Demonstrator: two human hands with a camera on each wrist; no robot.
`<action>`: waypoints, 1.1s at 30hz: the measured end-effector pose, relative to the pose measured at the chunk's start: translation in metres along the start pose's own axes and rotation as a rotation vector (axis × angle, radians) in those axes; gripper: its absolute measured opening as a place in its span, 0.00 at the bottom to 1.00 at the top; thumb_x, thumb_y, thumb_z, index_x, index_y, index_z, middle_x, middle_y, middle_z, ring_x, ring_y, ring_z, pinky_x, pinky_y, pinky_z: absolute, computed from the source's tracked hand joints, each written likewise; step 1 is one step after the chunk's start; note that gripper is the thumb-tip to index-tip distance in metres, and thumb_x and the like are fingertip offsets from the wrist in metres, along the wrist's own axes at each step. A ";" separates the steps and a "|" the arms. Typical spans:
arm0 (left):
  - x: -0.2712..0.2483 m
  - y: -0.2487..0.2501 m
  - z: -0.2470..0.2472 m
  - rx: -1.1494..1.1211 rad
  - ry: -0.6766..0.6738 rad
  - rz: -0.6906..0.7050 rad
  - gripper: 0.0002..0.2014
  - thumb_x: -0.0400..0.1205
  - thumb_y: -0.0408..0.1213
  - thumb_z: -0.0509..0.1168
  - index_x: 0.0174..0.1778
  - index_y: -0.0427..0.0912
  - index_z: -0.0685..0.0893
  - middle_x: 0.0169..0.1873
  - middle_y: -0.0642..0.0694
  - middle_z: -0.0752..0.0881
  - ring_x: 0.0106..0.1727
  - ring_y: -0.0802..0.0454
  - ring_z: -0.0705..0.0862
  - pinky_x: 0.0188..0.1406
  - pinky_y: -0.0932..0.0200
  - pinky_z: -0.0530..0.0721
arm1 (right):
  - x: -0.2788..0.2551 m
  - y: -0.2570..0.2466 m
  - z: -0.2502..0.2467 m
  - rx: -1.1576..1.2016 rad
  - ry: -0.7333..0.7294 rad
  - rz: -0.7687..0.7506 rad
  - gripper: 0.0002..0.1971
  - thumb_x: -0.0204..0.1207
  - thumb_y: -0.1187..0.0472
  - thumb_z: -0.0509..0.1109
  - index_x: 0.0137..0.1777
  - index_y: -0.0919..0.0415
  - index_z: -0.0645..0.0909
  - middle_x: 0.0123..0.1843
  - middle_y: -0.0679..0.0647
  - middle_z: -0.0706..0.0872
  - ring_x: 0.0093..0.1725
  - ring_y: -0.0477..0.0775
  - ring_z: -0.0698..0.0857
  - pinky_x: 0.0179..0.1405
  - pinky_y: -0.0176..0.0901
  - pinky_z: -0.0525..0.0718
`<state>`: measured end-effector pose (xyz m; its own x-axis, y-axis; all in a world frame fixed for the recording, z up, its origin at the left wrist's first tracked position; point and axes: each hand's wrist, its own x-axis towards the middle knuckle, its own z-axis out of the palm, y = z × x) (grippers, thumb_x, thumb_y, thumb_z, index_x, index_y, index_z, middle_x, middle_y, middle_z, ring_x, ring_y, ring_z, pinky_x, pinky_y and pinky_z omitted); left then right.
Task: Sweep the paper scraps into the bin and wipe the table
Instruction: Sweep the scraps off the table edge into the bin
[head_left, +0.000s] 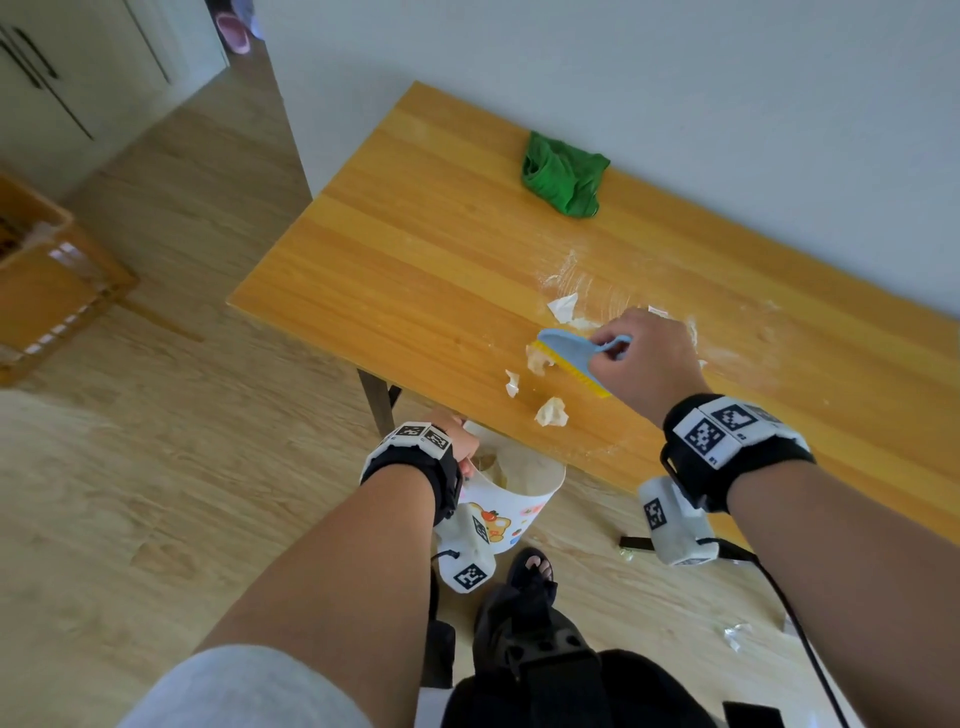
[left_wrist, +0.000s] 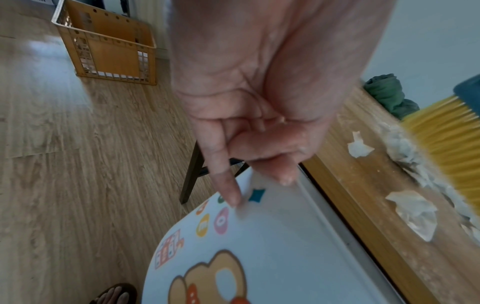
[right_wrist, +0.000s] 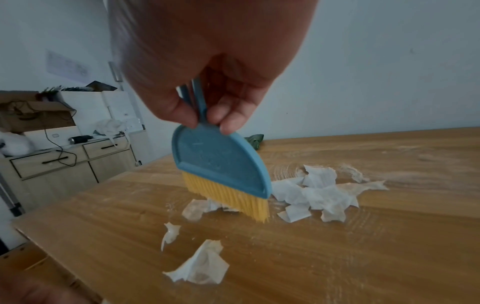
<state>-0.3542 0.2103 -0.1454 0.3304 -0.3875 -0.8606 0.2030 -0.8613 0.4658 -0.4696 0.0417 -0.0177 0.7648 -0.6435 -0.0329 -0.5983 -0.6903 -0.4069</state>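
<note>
The left hand (head_left: 457, 441) holds the white bin (head_left: 519, 493) by its rim, fingers (left_wrist: 223, 179) down the printed outside wall and thumb curled over the edge, as the left wrist view shows. The bin hangs just below the near edge of the tabletop (head_left: 415, 249), its mouth tucked against that edge; held there, I judge, so that whatever is pushed off the edge drops straight in. Something pale already lies inside the bin.

Just beyond the bin, on the tabletop, lie loose paper scraps (right_wrist: 200, 265): one crumpled piece nearest the edge, a smaller sliver (right_wrist: 170, 232) a little further in. Further from the bin again stands the brush (right_wrist: 221, 164), blue back and yellow bristles (right_wrist: 233, 199), bristle tips down on the wood with a scrap under them. Behind the brush, on the side away from the bin, the main heap of scraps (right_wrist: 317, 195) is bunched together amid streaks of white dust.

The right hand (head_left: 644, 358) has the brush handle pinched, thumb on one side and fingers (right_wrist: 231, 117) curled on the other, low down near the blue back, a grip that gives close control of short strokes. The brush face is turned toward the bin, so a pull would drag the paper that way.

Far beyond the bin, against the wall, a crumpled green cloth (head_left: 563, 174) lies untouched on the tabletop, presumably kept for wiping. Sweeping is partway; wiping has not begun.
</note>
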 end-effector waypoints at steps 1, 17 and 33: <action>0.000 -0.001 -0.001 0.002 0.003 0.002 0.30 0.81 0.29 0.58 0.82 0.40 0.65 0.44 0.32 0.92 0.38 0.41 0.86 0.57 0.41 0.88 | 0.000 -0.001 0.000 -0.006 0.026 0.002 0.07 0.71 0.64 0.70 0.45 0.58 0.89 0.45 0.53 0.86 0.42 0.56 0.83 0.39 0.49 0.85; -0.003 -0.003 -0.004 -0.028 0.019 0.010 0.26 0.81 0.27 0.58 0.78 0.37 0.70 0.43 0.31 0.91 0.31 0.42 0.83 0.57 0.39 0.88 | 0.006 0.007 0.019 -0.175 -0.173 -0.014 0.14 0.84 0.62 0.62 0.64 0.55 0.85 0.47 0.50 0.73 0.37 0.53 0.76 0.33 0.43 0.72; -0.002 -0.004 -0.002 -0.004 0.057 0.005 0.28 0.82 0.28 0.58 0.81 0.40 0.67 0.41 0.32 0.90 0.32 0.41 0.80 0.57 0.39 0.88 | -0.014 -0.033 0.006 -0.095 -0.519 -0.041 0.14 0.77 0.69 0.64 0.55 0.60 0.90 0.41 0.52 0.84 0.46 0.59 0.84 0.36 0.37 0.79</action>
<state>-0.3543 0.2153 -0.1454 0.3831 -0.3721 -0.8454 0.2047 -0.8583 0.4706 -0.4589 0.0752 -0.0090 0.7915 -0.3829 -0.4764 -0.5656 -0.7542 -0.3336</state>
